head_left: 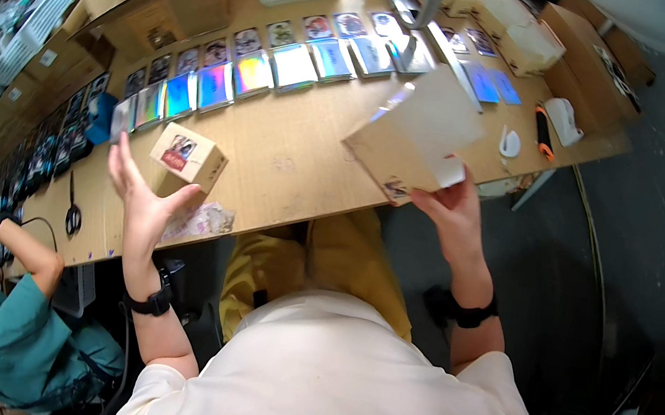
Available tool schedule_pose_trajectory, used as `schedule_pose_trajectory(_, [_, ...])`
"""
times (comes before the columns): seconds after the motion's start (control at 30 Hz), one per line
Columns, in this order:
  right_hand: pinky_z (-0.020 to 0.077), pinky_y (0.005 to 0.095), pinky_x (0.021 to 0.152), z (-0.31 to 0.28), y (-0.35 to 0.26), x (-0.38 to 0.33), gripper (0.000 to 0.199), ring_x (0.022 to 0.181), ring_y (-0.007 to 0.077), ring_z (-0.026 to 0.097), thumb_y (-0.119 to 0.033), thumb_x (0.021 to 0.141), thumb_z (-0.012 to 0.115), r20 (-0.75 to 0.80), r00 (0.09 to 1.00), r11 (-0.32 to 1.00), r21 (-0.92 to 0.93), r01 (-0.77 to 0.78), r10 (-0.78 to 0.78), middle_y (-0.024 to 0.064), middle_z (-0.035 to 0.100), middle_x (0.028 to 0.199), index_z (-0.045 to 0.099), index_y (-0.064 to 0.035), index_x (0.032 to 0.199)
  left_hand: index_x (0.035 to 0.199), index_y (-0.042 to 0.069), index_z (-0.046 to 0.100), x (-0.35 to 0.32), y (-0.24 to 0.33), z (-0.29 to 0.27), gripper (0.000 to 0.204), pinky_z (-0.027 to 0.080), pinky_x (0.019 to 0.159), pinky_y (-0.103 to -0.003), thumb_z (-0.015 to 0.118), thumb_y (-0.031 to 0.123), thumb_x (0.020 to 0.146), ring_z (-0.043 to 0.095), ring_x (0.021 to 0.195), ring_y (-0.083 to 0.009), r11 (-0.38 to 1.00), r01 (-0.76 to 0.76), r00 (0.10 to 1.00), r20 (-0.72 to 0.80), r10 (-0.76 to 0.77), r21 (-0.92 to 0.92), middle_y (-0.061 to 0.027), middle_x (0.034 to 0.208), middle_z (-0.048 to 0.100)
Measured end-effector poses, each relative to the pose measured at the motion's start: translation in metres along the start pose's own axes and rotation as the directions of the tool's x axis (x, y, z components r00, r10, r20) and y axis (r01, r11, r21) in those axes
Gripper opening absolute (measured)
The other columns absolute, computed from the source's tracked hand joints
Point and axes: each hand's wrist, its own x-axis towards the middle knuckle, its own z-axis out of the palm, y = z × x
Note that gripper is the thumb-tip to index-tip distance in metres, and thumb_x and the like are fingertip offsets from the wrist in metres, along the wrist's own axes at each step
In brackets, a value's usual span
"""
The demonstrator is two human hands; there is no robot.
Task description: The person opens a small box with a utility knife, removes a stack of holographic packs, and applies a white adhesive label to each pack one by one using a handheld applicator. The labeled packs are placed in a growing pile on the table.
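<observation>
The right hand (455, 209) grips a flat clear sleeve backed with brown card (416, 138) by its lower corner, thumb on top and fingers beneath, and holds it tilted just above the near edge of the wooden table (295, 165). The left hand (140, 196) is spread open and grasps nothing; it is raised at the table's near edge, its fingertips just beside a small cardboard box (188, 156) that stands on the table, though I cannot tell whether they touch it. The box is well apart from the sleeve, toward the left end of the table. Beyond both, a row of shiny rainbow-coloured cards (285, 70) runs across the table top. A white tape dispenser (563, 120) sits near the table's right end. Another person in a teal sleeve (22, 304) reaches to the table's far left end
</observation>
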Motion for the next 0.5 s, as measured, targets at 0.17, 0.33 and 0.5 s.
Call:
schedule_pose_trajectory(0.17, [0.0476, 0.0316, 0.092, -0.006, -0.003, 0.004, 0.059, 0.112, 0.0198, 0.054, 0.007, 0.078, 0.067, -0.057, 0.998, 1.000, -0.015, -0.021, 0.020, 0.0101, 0.054, 0.118, 0.038, 0.0001, 0.129, 0.148, 0.011, 0.013, 0.000, -0.032, 0.018, 0.117, 0.030, 0.108, -0.044, 0.088, 0.016, 0.059, 0.031, 0.132, -0.0374, 0.938, 0.247, 0.959, 0.197, -0.201, -0.243, -0.0230, 0.143, 0.026])
schedule_pose_trajectory(0.33, [0.0462, 0.0309, 0.091, -0.001, -0.013, 0.005, 0.057, 0.110, 0.0192, 0.055, 0.005, 0.078, 0.068, -0.082, 0.996, 1.000, 0.016, -0.020, 0.021, 0.0100, 0.052, 0.120, 0.041, 0.0011, 0.128, 0.147, 0.012, 0.020, 0.000, -0.037, 0.030, 0.109, 0.036, 0.103, -0.043, 0.087, 0.014, 0.061, 0.043, 0.123, -0.0345, 0.972, 0.145, 0.979, 0.167, -0.114, -0.185, -0.0224, 0.135, 0.038])
schedule_pose_trajectory(0.5, [0.0453, 0.0311, 0.092, -0.044, -0.019, 0.008, 0.058, 0.110, 0.0184, 0.054, 0.005, 0.078, 0.070, -0.244, 0.959, 0.988, 0.008, 0.153, -0.146, 0.0104, 0.051, 0.123, 0.041, 0.0010, 0.128, 0.145, 0.011, 0.026, 0.005, -0.029, 0.041, 0.103, 0.035, 0.103, -0.043, 0.086, 0.016, 0.062, 0.040, 0.123, -0.0359, 0.991, 0.110, 0.983, 0.157, -0.097, -0.080, -0.0218, 0.133, 0.035])
